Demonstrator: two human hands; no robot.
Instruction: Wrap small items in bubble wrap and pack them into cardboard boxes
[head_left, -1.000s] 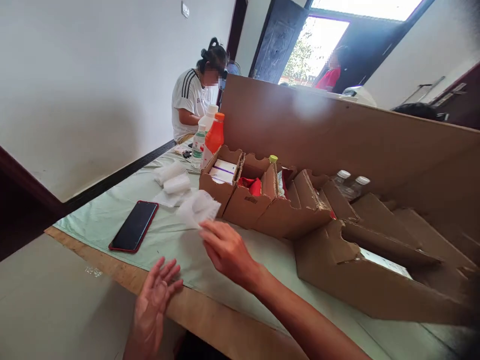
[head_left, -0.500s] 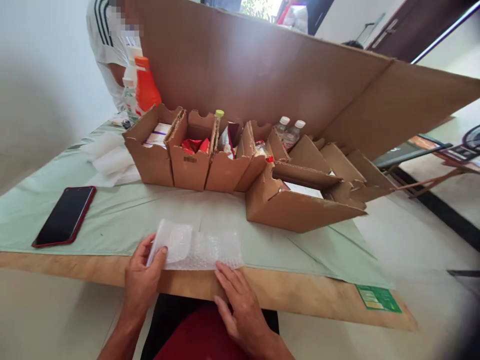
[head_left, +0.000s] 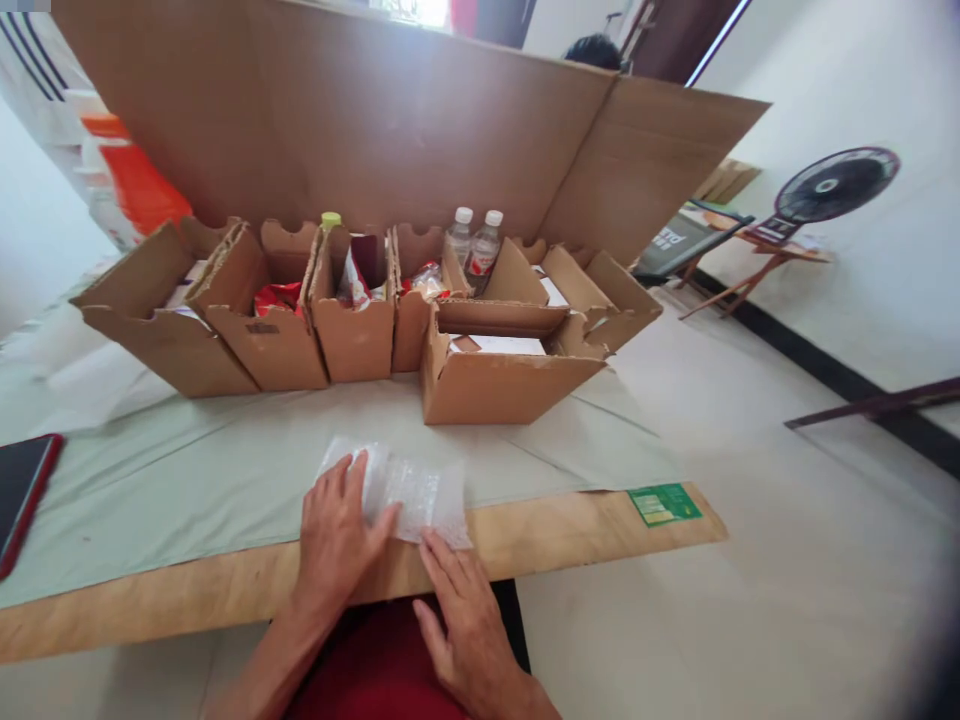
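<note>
A piece of clear bubble wrap (head_left: 424, 492) lies at the table's front edge, its left part folded over. My left hand (head_left: 341, 530) rests on that folded part with fingers stretched out and thumb apart. At the lower right corner of the wrap, my right hand (head_left: 465, 610) touches it with its fingertips, fingers extended and thumb spread. Both palms face down and neither hand grips the sheet. Whether anything sits inside the fold cannot be made out.
Behind the wrap stand several cardboard bins (head_left: 352, 340) holding packets and boxes. Two clear bottles (head_left: 484, 250) and a tall cardboard panel (head_left: 375, 130) are farther back. A phone (head_left: 26, 490) lies left, near loose wrap (head_left: 105, 385). A green label (head_left: 665, 504) marks the right edge.
My left hand has let go of the wrap's left edge and now lies flat on top of it. My view has turned to the right. The right hand stays at the wrap's lower corner.
</note>
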